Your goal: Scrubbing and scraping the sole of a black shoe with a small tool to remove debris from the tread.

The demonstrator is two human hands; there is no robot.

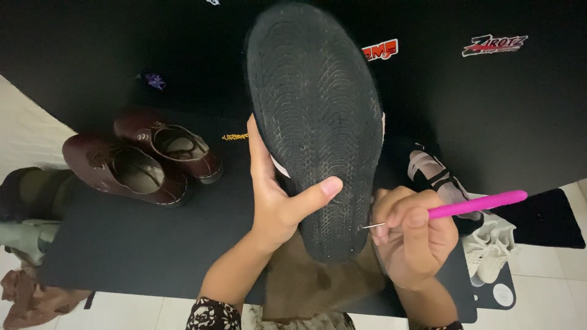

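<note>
My left hand [278, 198] grips a shoe [315, 122] held sole-up, thumb pressed across the black ribbed sole near its heel. My right hand [413, 238] is closed on a pink-handled tool [480, 203] whose thin metal tip touches the sole's right edge near the heel. The shoe's upper is mostly hidden behind the sole; only a pale sliver shows at the sides.
A pair of dark brown leather shoes [137, 162] sits on the black mat [140, 244] at left. White sneakers [489, 247] and a strappy shoe [434, 174] lie at right. Crumpled cloth [27, 299] lies at the lower left. Brown fabric [312, 287] covers my lap. White tiled floor surrounds the mat.
</note>
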